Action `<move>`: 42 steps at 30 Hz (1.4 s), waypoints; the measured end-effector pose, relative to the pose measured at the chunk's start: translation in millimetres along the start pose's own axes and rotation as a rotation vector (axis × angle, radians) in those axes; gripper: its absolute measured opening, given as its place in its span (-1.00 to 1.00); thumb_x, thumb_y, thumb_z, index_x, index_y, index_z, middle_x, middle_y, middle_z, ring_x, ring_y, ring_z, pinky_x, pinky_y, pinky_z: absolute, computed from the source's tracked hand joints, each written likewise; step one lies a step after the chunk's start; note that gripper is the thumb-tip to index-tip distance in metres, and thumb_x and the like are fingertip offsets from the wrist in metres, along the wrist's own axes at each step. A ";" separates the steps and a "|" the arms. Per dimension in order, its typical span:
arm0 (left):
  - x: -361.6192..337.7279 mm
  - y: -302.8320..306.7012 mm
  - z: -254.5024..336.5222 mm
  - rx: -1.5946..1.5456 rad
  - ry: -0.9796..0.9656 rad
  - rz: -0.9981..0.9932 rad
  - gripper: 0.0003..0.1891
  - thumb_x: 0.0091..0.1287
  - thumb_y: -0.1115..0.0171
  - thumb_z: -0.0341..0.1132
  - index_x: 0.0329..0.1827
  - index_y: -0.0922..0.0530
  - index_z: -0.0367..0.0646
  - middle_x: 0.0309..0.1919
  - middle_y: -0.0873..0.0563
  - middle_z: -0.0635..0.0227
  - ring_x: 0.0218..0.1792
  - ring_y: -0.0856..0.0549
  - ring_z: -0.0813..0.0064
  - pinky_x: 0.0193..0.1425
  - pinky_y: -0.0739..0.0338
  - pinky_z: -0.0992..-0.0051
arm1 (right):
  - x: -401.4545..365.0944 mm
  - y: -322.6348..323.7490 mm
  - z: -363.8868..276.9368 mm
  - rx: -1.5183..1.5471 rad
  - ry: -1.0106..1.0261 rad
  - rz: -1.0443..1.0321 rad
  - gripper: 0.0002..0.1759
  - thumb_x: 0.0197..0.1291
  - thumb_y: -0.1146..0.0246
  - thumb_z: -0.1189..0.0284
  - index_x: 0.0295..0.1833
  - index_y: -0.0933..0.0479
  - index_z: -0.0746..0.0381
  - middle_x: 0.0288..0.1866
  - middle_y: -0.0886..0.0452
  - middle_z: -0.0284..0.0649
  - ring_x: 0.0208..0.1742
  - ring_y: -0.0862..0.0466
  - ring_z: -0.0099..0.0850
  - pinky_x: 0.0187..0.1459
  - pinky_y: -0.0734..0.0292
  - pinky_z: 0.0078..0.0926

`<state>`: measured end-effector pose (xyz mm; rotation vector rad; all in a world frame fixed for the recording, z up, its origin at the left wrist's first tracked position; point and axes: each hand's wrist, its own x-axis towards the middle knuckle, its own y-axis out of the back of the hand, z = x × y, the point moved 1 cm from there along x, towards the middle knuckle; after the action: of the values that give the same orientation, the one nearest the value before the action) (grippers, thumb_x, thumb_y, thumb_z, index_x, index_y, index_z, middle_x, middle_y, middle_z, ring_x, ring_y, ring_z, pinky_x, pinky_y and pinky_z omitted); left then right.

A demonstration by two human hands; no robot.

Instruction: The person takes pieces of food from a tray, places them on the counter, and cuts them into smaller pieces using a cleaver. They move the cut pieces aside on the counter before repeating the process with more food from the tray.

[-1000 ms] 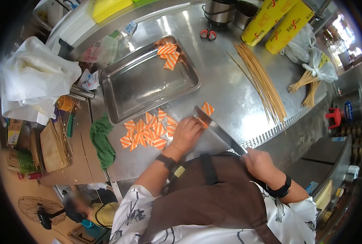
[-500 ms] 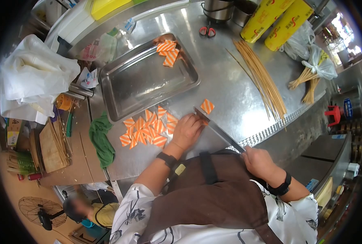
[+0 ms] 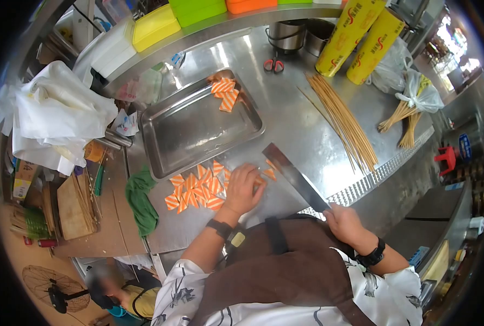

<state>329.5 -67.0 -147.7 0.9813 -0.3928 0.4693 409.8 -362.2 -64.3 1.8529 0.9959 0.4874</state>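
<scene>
My right hand point(image 3: 343, 221) is closed around the handle of a kitchen knife point(image 3: 297, 179), whose long blade slants up and left over the steel table. My left hand point(image 3: 244, 190) is left of the blade, fingers curled and thumb bent in, with a bit of orange-and-white striped food showing between them. A small striped piece point(image 3: 270, 173) lies between that hand and the blade. Left of my left hand is a loose pile of striped triangles point(image 3: 198, 189). Further back, a steel tray point(image 3: 185, 138) holds a few striped squares point(image 3: 225, 95) in its far right corner.
Thin wooden skewers point(image 3: 342, 122) lie right of the knife, with bagged bundles point(image 3: 408, 114) beyond. Red-handled scissors point(image 3: 273, 66), pots point(image 3: 286, 36) and yellow wrap rolls point(image 3: 375, 49) stand at the back. A green cloth point(image 3: 142, 201) lies left. Another person point(image 3: 128, 293) is at lower left.
My left hand has moved slightly left, away from the blade. The knife has tilted, showing more of its flat side. The whole striped square beside it no longer shows; smaller pieces do.
</scene>
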 end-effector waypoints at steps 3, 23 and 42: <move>15.6 -15.8 -4.0 -0.052 -0.015 -0.024 -0.74 0.13 -0.39 -0.46 -0.10 -0.62 -0.21 0.01 -0.62 0.15 0.13 -0.58 0.01 0.24 -0.49 0.11 | -3.6 2.5 1.5 0.067 -0.114 0.057 -0.81 0.31 -0.17 0.41 -0.33 -0.54 0.27 -0.44 -0.58 0.03 -0.41 -0.65 0.06 -0.35 -0.58 -0.05; 23.8 -48.3 -1.2 -0.075 -0.155 -0.177 -0.67 0.13 -0.41 -0.37 -0.03 -0.63 -0.21 0.05 -0.61 0.21 0.15 -0.57 0.11 0.27 -0.47 0.15 | 6.9 13.5 17.0 0.021 -0.194 0.006 -0.80 0.33 -0.21 0.36 -0.24 -0.56 0.30 -0.39 -0.65 0.10 -0.31 -0.65 0.15 -0.27 -0.55 0.03; 25.2 -52.8 -3.3 -0.017 -0.186 -0.170 -0.67 0.18 -0.37 -0.33 0.01 -0.63 -0.18 0.02 -0.63 0.21 0.17 -0.58 0.14 0.25 -0.48 0.18 | 43.6 32.8 26.9 -0.049 -0.087 -0.111 -0.82 0.30 -0.23 0.38 -0.10 -0.63 0.23 -0.35 -0.69 0.04 -0.30 -0.69 0.05 -0.26 -0.60 -0.06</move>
<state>379.6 -83.9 -173.0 1.0359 -0.4755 0.2211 468.0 -349.4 -52.0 1.7497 1.0133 0.3582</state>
